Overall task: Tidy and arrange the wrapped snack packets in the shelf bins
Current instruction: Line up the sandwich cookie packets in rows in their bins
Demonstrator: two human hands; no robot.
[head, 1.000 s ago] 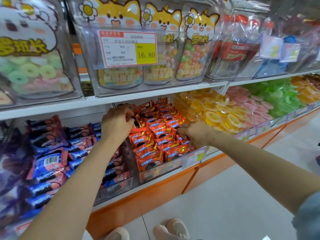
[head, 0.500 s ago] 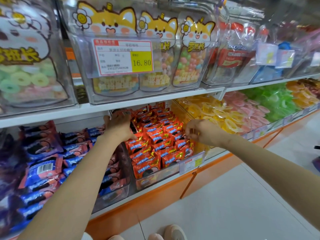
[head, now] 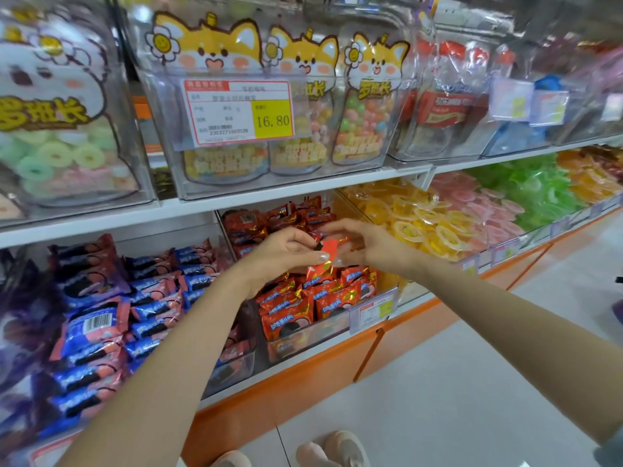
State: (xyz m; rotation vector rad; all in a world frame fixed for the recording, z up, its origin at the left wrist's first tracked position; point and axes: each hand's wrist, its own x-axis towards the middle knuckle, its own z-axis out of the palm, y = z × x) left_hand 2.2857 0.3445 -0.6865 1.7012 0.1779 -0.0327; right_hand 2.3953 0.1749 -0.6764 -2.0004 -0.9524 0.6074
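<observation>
Grip of the left hand (head: 286, 252) is clamping thumb and fingertips on one red snack packet (head: 329, 248); grip of the right hand (head: 369, 247) is pinching the same packet's other side. Packet is hanging just above the clear bin (head: 303, 342), over the red packets (head: 290, 318) filling it. Blue packets (head: 101, 325) are lying in the neighbouring bin.

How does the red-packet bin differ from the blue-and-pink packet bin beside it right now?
Colour: the red-packet bin holds red and gold wrappers, the blue-and-pink packet bin blue and pink ones. Order: the red-packet bin's front packets sit in overlapping rows; the other bin's lie at mixed angles, one barcode up. The left hand and right hand hold a red packet over the red-packet bin, not the other. Both are clear bins on the lower shelf.
</observation>
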